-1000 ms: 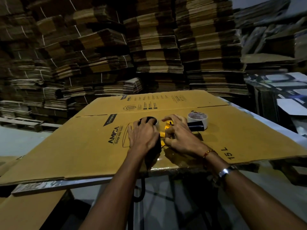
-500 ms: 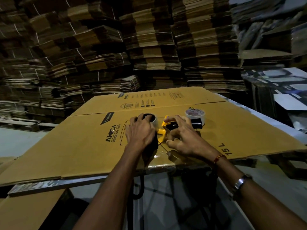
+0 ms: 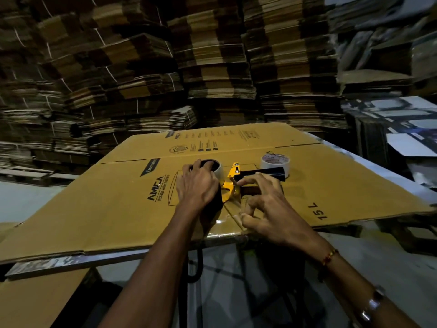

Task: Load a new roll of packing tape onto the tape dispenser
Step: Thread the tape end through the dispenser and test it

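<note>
A yellow tape dispenser (image 3: 233, 172) with a black handle (image 3: 267, 172) lies flat on a big cardboard sheet (image 3: 118, 204). A clear tape roll (image 3: 218, 168) sits at its left end. My left hand (image 3: 198, 185) covers the roll from above, fingers curled over its rim and dark core. My right hand (image 3: 267, 209) is just right of it, fingers curled. Its index fingertip touches the dispenser's yellow frame and its thumb rests low on the cardboard. A second tape roll (image 3: 275, 161) stands behind the handle.
The cardboard sheet lies over a table whose metal front edge (image 3: 71, 261) shows below it. Tall stacks of flattened cartons (image 3: 212, 67) fill the background. White printed sheets (image 3: 411, 143) lie at the right. A brown board (image 3: 35, 301) lies at lower left.
My right hand has drawn back from the dispenser handle, baring more of the black grip, and its fingers have spread. My left hand stays on the roll.
</note>
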A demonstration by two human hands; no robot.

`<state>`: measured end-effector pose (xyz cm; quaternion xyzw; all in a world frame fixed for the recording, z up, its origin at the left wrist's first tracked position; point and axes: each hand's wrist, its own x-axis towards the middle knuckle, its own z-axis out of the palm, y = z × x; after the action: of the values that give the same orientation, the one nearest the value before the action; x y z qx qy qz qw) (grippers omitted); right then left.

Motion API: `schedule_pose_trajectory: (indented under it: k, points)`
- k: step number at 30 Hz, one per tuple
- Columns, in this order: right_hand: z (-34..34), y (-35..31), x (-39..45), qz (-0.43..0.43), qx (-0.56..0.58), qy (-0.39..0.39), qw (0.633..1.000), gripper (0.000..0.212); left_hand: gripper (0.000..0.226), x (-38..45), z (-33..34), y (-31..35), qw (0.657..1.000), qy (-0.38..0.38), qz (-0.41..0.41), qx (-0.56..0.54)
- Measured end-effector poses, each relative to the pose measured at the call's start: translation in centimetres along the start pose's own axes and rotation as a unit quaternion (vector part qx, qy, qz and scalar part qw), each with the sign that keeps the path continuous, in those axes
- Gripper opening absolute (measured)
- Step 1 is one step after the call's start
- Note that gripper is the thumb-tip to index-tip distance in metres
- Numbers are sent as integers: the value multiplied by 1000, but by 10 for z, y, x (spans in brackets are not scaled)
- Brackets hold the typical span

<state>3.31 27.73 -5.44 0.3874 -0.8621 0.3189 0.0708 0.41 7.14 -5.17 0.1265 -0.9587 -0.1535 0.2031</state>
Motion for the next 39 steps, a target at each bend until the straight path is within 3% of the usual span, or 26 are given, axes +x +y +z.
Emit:
schedule_pose_trajectory:
  k: [10, 14, 16, 20, 25, 28, 33, 39]
  points:
    - [14, -15, -12, -14, -43, 26, 999, 20, 45, 0, -1, 0, 1000, 2, 4, -5]
    - [8, -18, -16, -2, -55, 16, 998, 21, 58, 0, -8, -9, 991, -9, 9, -134]
    - [6, -20, -17, 2, -51, 14, 999, 19, 53, -12, -13, -13, 981, 59, 9, -185]
    - [6, -23, -15, 10, -52, 13, 999, 19, 16, -83, -8, -15, 959, 229, 11, -167]
    - [9, -31, -13, 19, -54, 8, 998, 17, 19, -151, 26, -6, 972, 151, 87, -156]
    - [12, -37, -10, 23, -72, 6, 997, 17, 19, -152, 28, 5, 978, 154, 84, -116]
    - [12, -45, -8, 25, -83, 13, 996, 22, 18, -149, 18, 15, 970, 176, 73, -150]
    - [9, -56, -8, 15, -88, -19, 996, 30, 41, -152, 17, 2, 967, 165, 60, -186]
